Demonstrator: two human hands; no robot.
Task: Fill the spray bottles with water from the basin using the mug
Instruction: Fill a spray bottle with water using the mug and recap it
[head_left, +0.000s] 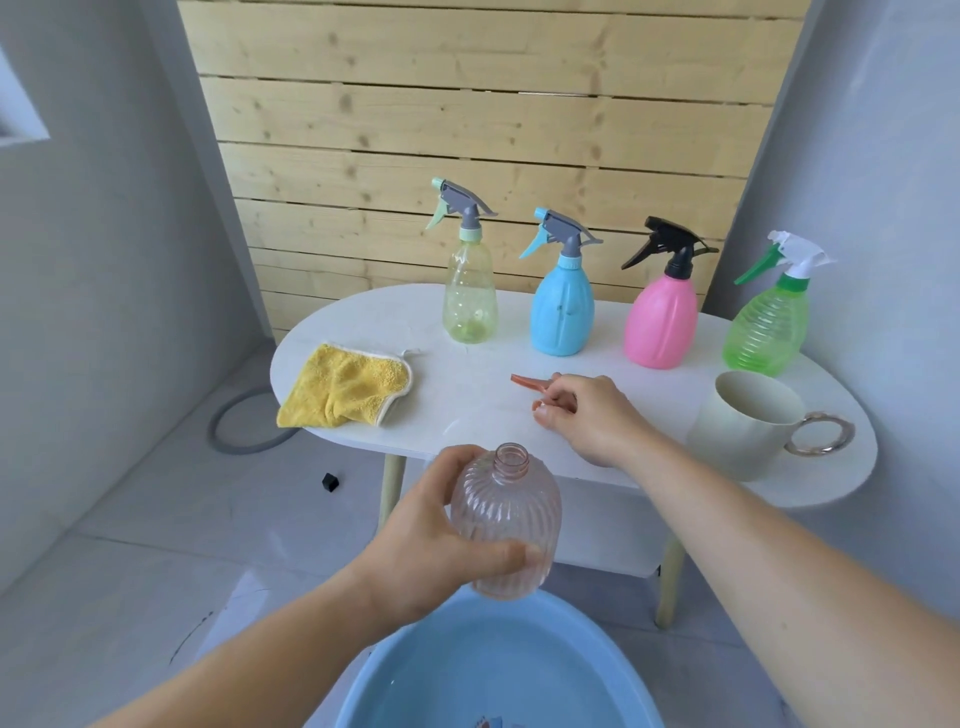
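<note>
Now the left hand (441, 551) grips the clear ribbed bottle (511, 519) round its belly and holds it upright just above the blue basin (597, 629). The neck is open and has no spray head on it.

The right hand (587, 415) rests on the white table (467, 410) and pinches the orange spray head (527, 383) between curled fingers. Whether the head already lies on the table top, I cannot tell.

I judge that the step in hand is to put this head down, so that the right hand is free for the mug (743, 421). It is better to lay it flat and away from the table edge, so it does not fall into the basin.

The mug stands on the table to the right of the right hand, near but apart. Its handle points away to the right, so the hand must reach past the body of the mug. Holding the bottle over the basin, neck up, lets any spilled water fall back in.
</note>
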